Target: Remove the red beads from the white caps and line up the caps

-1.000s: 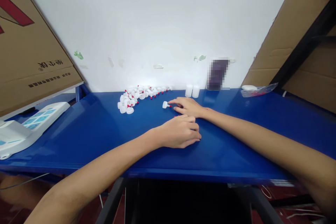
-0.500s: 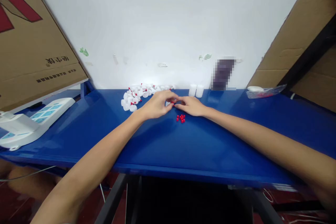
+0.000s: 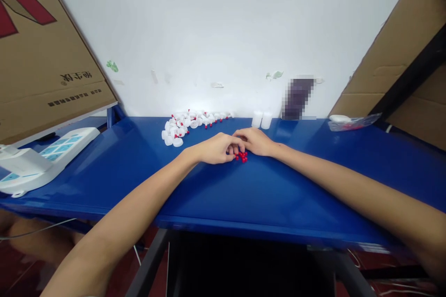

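My left hand (image 3: 215, 148) rests on the blue table (image 3: 244, 195) with its fingers curled and pinched at a small cluster of red beads (image 3: 241, 157). My right hand (image 3: 255, 141) lies just behind the beads, fingers bent and touching the left fingertips. What either pinch holds is hidden. A pile of white caps with red tips (image 3: 186, 124) lies behind the hands near the wall. Two white cylinders (image 3: 262, 119) stand upright to the right of that pile.
A white device with blue keys (image 3: 38, 160) sits at the table's left end. Tilted cardboard boxes (image 3: 42, 55) flank both sides. A clear plastic bag (image 3: 351, 121) lies at the back right. The white wall stands close behind the table.
Both hands have drawn back from the cap pile toward me. The left hand has come down onto the red beads. The single white cap seen earlier at the fingers is out of sight.
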`<state>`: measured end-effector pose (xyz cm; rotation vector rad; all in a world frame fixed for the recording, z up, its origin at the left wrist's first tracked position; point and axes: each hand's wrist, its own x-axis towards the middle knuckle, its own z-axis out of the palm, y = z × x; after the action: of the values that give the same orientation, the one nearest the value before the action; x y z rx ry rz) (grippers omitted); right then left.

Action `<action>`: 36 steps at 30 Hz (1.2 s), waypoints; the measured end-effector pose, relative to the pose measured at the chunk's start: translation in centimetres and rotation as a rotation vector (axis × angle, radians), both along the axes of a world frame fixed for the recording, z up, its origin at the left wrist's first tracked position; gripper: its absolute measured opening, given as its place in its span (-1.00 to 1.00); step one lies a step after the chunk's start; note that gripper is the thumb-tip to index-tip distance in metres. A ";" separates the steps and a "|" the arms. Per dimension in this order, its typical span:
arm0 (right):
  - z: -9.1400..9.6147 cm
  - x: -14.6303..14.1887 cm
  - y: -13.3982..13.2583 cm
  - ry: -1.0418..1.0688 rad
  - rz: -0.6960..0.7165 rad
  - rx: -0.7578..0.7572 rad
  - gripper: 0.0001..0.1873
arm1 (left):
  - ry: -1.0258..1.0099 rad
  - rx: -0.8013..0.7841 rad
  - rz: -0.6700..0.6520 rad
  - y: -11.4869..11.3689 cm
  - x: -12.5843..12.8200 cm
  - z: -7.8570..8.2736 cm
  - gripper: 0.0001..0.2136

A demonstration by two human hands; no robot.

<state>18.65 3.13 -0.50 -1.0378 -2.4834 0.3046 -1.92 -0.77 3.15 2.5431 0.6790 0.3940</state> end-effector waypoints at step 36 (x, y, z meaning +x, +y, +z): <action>-0.8 -0.1 0.1 0.127 0.002 0.065 -0.87 | 0.023 0.464 0.367 3.7 -1.2 -4.0 -0.74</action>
<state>18.52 3.18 -1.28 -0.9591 -2.3656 0.2792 -3.16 2.90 -0.86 2.8488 1.1870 0.7187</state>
